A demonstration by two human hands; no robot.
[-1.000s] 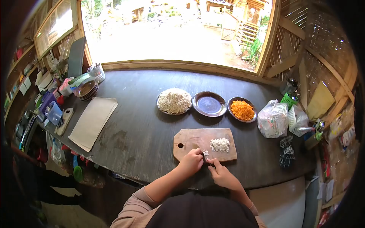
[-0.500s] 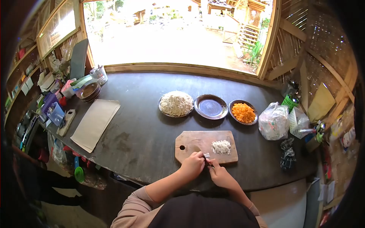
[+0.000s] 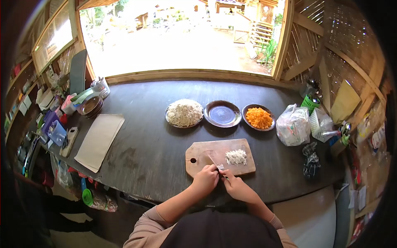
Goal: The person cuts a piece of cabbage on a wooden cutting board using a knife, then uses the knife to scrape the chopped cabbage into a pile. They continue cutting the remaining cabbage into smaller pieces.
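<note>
A wooden cutting board lies near the table's front edge. A pile of white shreds rests on its right half. My left hand is closed at the board's lower edge, its fingers at the blade and a few white bits; what it grips is too small to tell. Close beside it, my right hand is wrapped round the handle of a knife, whose thin blade points up and left over the board. The fingers of both hands nearly touch.
Behind the board are a plate of white shreds, a blue-grey plate and a plate of orange pieces. A plastic bag and dark cloth lie right. Paper sheets and stacked brown dishes are left.
The view has shifted a little, so the table items sit slightly further left. The knife blade shows more clearly above my fingers. Both hands stay together at the board's lower edge.
</note>
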